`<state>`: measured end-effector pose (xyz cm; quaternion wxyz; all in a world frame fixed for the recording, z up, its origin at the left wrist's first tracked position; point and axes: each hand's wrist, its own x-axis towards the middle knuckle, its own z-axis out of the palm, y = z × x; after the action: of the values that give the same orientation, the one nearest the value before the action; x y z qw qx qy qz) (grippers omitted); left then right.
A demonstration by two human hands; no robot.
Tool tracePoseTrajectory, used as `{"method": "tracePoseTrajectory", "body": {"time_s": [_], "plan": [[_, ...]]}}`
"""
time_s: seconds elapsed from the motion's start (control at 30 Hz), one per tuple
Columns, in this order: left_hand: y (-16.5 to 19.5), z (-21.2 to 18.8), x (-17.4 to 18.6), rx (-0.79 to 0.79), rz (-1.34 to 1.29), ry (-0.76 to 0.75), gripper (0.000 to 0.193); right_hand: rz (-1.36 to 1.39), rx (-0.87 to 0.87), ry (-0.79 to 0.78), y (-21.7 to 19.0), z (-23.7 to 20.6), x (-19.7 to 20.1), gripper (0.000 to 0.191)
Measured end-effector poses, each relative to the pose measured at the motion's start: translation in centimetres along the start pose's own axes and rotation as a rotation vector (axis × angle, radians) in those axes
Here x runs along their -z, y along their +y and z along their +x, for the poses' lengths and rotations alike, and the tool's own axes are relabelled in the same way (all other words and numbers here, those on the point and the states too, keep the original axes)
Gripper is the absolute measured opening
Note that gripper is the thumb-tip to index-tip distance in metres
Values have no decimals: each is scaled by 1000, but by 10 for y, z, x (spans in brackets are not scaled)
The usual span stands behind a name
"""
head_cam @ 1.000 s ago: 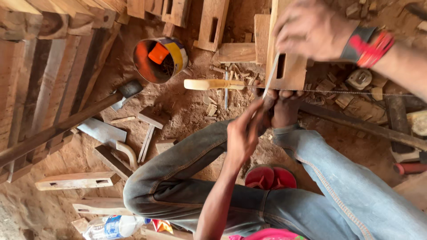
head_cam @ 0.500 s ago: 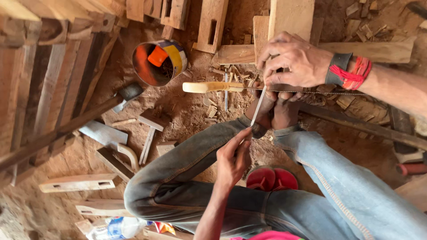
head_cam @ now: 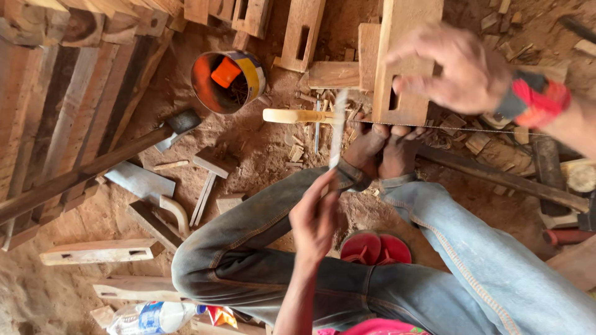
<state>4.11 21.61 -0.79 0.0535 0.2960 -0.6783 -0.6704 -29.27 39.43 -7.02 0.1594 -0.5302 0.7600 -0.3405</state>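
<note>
Down at the bottom centre of the frame, the left hand [head_cam: 316, 217] is pinching a thin flat strip, looks like a metal blade [head_cam: 338, 127], fingers closed tight around its lower end. It stands nearly upright and runs up toward the middle of the picture, blurred, so can't say exactly what tool it is. Upper right, the right hand [head_cam: 456, 68] with a red and black wristband [head_cam: 534, 99] has its fingers spread over a pale wooden board [head_cam: 397, 62] that has a slot cut in it; the hand is blurry, so honestly can't tell if it's gripping the board or just resting on it. Bare feet [head_cam: 382, 149] sit right under the board's lower end, touching it or close to. Person's in blue jeans [head_cam: 434, 273], knees bent.

Around them: an orange-lined tin can [head_cam: 228, 80] at upper centre-left, a hammer [head_cam: 177, 127] just below it, a wooden-handled tool [head_cam: 298, 116] lying flat next to the blade, red sandals [head_cam: 375, 248] between the legs, and a plastic bottle [head_cam: 152, 317] at bottom left
</note>
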Motion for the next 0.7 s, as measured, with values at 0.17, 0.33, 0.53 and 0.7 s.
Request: {"method": "tracePoseTrajectory", "body": {"time_s": [0.17, 0.33, 0.53, 0.7], "plan": [[-26, -36, 37, -89, -15, 112, 34, -92, -119, -5, -30, -68, 14, 38], [-58, -47, 25, -59, -58, 127, 35, 1, -241, 47, -41, -105, 10, 25], [-69, -47, 17, -112, 15, 101, 36, 21, -236, 125, -43, -103, -1, 9], [-62, -43, 17, -104, 35, 110, 35, -17, -211, 152, -54, -89, -12, 8]]}}
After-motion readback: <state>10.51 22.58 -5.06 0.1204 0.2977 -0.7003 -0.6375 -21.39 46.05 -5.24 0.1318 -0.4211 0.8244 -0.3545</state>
